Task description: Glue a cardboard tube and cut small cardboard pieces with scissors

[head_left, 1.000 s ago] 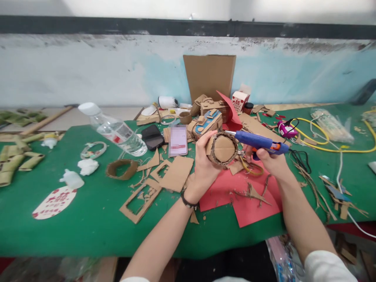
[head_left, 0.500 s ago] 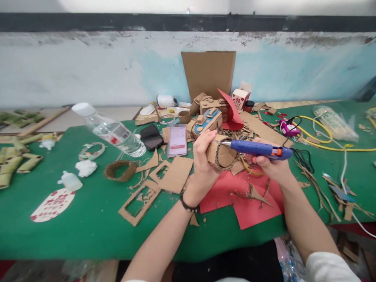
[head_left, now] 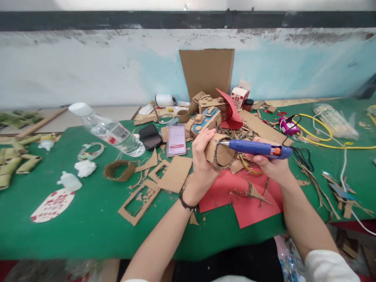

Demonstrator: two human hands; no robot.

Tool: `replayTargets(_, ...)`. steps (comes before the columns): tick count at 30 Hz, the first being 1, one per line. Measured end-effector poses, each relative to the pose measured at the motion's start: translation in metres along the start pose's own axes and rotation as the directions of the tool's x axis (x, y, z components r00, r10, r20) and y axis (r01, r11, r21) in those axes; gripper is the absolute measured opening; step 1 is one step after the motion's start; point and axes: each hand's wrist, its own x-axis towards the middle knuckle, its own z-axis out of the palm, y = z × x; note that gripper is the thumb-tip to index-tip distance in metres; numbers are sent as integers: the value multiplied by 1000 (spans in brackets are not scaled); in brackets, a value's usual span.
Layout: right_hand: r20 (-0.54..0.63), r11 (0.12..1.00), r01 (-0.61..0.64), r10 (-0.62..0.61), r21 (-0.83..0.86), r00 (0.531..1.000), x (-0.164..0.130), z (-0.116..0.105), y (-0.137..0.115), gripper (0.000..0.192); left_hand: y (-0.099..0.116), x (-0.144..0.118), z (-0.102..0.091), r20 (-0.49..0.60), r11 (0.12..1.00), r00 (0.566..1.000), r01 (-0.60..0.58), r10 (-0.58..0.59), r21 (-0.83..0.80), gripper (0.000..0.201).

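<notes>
My left hand (head_left: 202, 156) is closed around a small cardboard piece (head_left: 226, 157) with a round, ring-like rim facing me. In my right hand (head_left: 268, 162) is a blue hot glue gun (head_left: 254, 148), held level, its metal nozzle at the upper left of that rim. Whether the tip touches the cardboard I cannot tell. Below both hands lie red paper sheets (head_left: 255, 215) with cardboard scraps on them. Just beyond my left hand stands a cardboard model with blue parts (head_left: 207, 120).
A tilted water bottle (head_left: 114, 131), a black case (head_left: 150, 137) and a phone (head_left: 177, 147) are to the left. Nearer lie a cardboard ring (head_left: 119, 171) and cut cardboard frames (head_left: 126, 213). Yellow cable (head_left: 352, 147) runs across the right side. A cardboard panel (head_left: 207, 72) leans on the wall.
The view has shifted very slightly. My hands keep nearly the same pose, with the glue gun's nozzle staying at the upper left of the cardboard rim.
</notes>
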Motion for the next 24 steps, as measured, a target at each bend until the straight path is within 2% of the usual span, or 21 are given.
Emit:
replayTargets(4, -5, 999, 16, -16, -47, 1000, 1, 0, -2, 52, 0, -1, 0, 2, 1000, 1000, 7, -7, 0, 78)
replayTargets(15, 29, 996, 18, -15, -82, 999, 3, -1, -12, 51, 1, -1, 1, -3, 999, 1000, 6, -6, -42, 82)
replayTargets(24, 138, 993, 80, -68, -84, 988, 3, 4, -13, 49, 1, 0, -1, -4, 1000, 1000, 28, -28, -14, 81)
